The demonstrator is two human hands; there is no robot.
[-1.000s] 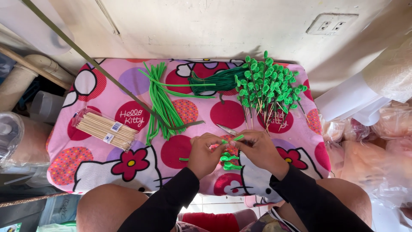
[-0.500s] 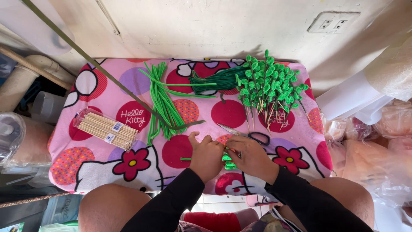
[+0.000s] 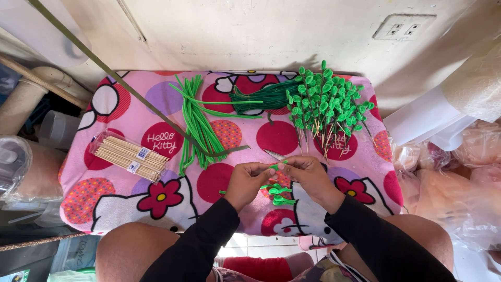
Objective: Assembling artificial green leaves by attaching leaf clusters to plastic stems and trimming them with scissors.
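Observation:
My left hand point(image 3: 245, 183) and my right hand point(image 3: 309, 175) meet over the near middle of a small table with a pink patterned cloth point(image 3: 167, 120). Both pinch a short green pipe-cleaner piece point(image 3: 275, 167) between the fingertips. Just below the hands lie a few bent green leaf loops point(image 3: 276, 193) on the cloth. A metal tip, perhaps scissors point(image 3: 273, 155), shows just beyond my fingers. Farther back on the right lies a pile of finished green leaf picks on sticks point(image 3: 326, 107). Straight green pipe cleaners point(image 3: 198, 122) lie in a bundle at the middle.
A clear packet of wooden skewers point(image 3: 128, 155) lies at the left of the table. Darker green stems point(image 3: 263, 96) lie at the back. A long thin rod point(image 3: 104, 70) slants across the left. Plastic bags point(image 3: 459, 162) crowd the right side, bottles and containers point(image 3: 21, 167) the left.
My hands have shifted slightly and drawn closer together, turning the green piece between the fingertips. The rest of the table is unchanged.

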